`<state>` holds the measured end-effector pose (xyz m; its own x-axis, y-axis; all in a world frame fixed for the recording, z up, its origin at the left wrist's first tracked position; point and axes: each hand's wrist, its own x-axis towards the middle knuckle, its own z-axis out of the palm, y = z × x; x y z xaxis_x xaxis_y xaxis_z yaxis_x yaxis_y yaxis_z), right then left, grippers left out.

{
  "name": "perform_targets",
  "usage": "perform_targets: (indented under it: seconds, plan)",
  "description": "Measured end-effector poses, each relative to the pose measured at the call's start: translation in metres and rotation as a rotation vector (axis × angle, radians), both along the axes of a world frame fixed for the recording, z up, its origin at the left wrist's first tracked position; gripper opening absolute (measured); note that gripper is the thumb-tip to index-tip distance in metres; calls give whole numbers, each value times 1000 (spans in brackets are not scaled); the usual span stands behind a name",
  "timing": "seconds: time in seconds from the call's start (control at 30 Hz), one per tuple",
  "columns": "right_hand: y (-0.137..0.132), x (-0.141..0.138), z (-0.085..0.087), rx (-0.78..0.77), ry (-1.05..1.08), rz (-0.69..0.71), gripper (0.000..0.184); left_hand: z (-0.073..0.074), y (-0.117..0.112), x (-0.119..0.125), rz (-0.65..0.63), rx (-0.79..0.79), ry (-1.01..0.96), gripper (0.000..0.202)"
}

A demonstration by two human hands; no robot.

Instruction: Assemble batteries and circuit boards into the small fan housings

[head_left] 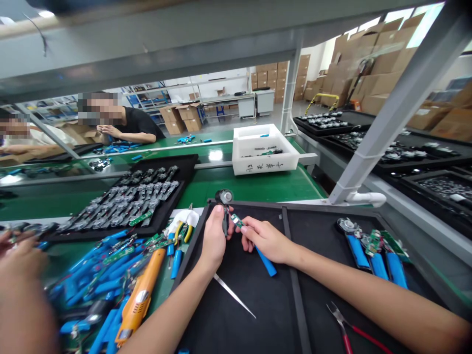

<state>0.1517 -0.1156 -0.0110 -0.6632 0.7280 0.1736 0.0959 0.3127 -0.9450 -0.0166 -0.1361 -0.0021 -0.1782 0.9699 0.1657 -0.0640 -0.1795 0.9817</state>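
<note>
My left hand [215, 236] is closed around a dark handheld device part with a round motor-like head [224, 196]. Between the fingertips of my right hand [263, 238] is a small green circuit board [237, 221], close beside the device part. A blue cylindrical battery [266, 261] sticks out below my right hand; its link to the board is hidden. From under my left wrist a thin pointed metal tool [235, 296], like tweezers, extends over the black tray [265, 319]. Red-handled cutters [344, 327] lie in the tray's right section.
At right in the tray are several battery assemblies [378, 265]. To the left lie an orange electric screwdriver [142, 297], yellow-handled pliers [182, 232] and heaped blue batteries [99, 280]. A white bin [265, 164] stands ahead. A co-worker's blurred arm [25, 295] reaches in at left.
</note>
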Motion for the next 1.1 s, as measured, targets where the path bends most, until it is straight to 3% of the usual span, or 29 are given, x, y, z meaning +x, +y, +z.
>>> perform_targets:
  seconds: [0.27,0.67,0.87,1.1]
  plan:
    - [-3,1,3,99,-113,26,28,3,3,-4,30,27,-74,47]
    - [-6,3,5,148,-143,-26,35,3,-2,2,-31,3,-26,48]
    - [-6,4,5,170,-188,-7,33,1,0,-3,35,-12,-68,50]
    - [-6,4,7,171,-161,-16,35,3,1,-4,24,29,-80,49]
